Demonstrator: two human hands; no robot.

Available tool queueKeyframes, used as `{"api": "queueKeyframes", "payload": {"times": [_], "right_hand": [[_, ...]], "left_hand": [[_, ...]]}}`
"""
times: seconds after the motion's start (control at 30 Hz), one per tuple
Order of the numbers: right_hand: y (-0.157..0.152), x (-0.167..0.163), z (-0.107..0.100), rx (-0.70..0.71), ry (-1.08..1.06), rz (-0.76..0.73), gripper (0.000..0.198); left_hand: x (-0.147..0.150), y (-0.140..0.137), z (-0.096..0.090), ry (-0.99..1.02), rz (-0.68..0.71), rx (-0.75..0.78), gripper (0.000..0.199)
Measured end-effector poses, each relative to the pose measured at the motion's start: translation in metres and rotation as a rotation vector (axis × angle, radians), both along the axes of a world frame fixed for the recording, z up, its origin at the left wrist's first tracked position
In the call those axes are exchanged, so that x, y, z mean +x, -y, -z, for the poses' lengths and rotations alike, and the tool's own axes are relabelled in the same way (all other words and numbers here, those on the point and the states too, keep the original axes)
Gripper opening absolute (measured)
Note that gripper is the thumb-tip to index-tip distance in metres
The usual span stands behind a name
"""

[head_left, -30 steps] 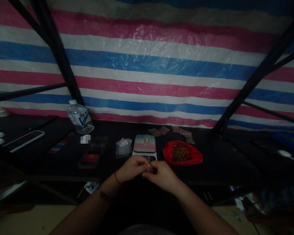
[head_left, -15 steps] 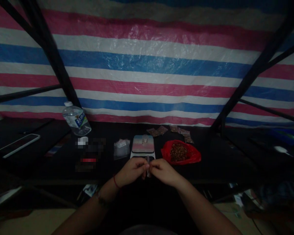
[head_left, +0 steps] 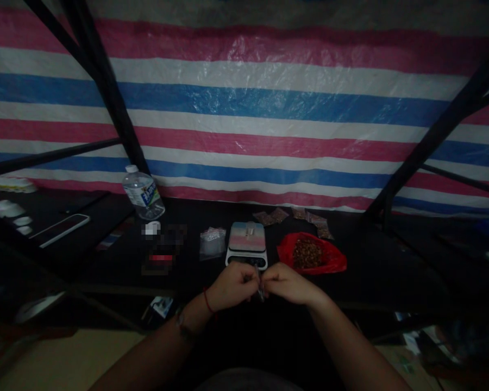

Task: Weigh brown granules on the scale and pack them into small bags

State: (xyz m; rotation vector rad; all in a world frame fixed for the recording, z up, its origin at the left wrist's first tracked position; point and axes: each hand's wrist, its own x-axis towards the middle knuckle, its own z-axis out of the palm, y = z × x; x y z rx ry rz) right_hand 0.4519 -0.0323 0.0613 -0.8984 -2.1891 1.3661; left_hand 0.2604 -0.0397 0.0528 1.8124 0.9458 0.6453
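Left hand (head_left: 234,285) and right hand (head_left: 287,283) pinch a small clear plastic packet (head_left: 261,294). Filled clear-plastic sachets (head_left: 279,215) look done; brown granules (head_left: 307,253) in red plastic bag (head_left: 333,263) remain.

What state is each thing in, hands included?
Left hand: closed on small bag
Right hand: closed on it too
Small bag: held, seal unclear
Red bag: open, containing brown granules
Scale: clear object on top, readout illegible
Bottle: standing, capped
Filled packets: lying down
Clear bags: lying together
Phone: lying screen up
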Motion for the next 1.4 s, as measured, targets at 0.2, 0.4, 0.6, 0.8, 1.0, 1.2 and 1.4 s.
{"api": "queueKeyframes", "payload": {"times": [0.2,0.4,0.6,0.8,1.0,1.2,1.4], "right_hand": [[0.000,0.006,-0.005,0.056,0.065,0.092,0.022],[-0.006,0.008,-0.002,0.174,0.014,0.279,0.030],[-0.012,-0.002,0.013,0.027,-0.304,0.487,0.032],[-0.004,0.012,0.018,-0.636,-0.579,0.290,0.059],[0.012,0.040,0.033,-0.696,-0.712,0.470,0.050],[0.007,0.117,0.023,-0.411,-0.799,0.857,0.037],[-0.025,0.165,0.005,-0.120,-0.710,1.031,0.038]], "left_hand": [[0.001,0.004,-0.010,-0.092,-0.058,0.062,0.019],[-0.002,-0.001,-0.023,-0.112,-0.200,0.230,0.020],[-0.007,0.000,-0.031,0.046,-0.158,0.366,0.023],[-0.007,-0.003,-0.035,0.126,-0.211,0.376,0.027],[0.022,-0.023,-0.033,0.145,-0.131,0.266,0.028],[0.055,-0.037,-0.024,0.093,0.030,0.203,0.018],[0.085,-0.048,0.002,-0.138,-0.010,0.411,0.024]]}}
